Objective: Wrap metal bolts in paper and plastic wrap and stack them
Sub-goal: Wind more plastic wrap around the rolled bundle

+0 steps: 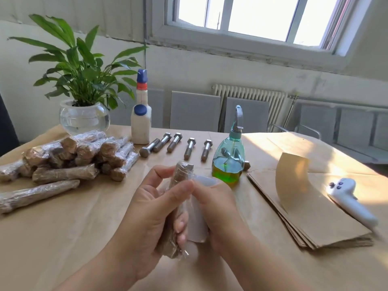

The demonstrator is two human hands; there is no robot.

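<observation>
Both hands frame centre: left hand grips paper-wrapped bolt, right hand holds plastic wrap roll against it. Wrapped stack left; five bare bolts upper centre remain.

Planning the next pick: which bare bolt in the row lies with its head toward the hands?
The leftmost bare bolt: its hex head points toward the person, while the other four show heads at the far end.

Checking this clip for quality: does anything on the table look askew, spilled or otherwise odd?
Nothing spilled. Two small oddities: the top sheet of the brown paper stack curls upright instead of lying flat, and a white handheld controller, unrelated to wrapping, lies on that stack.
</observation>
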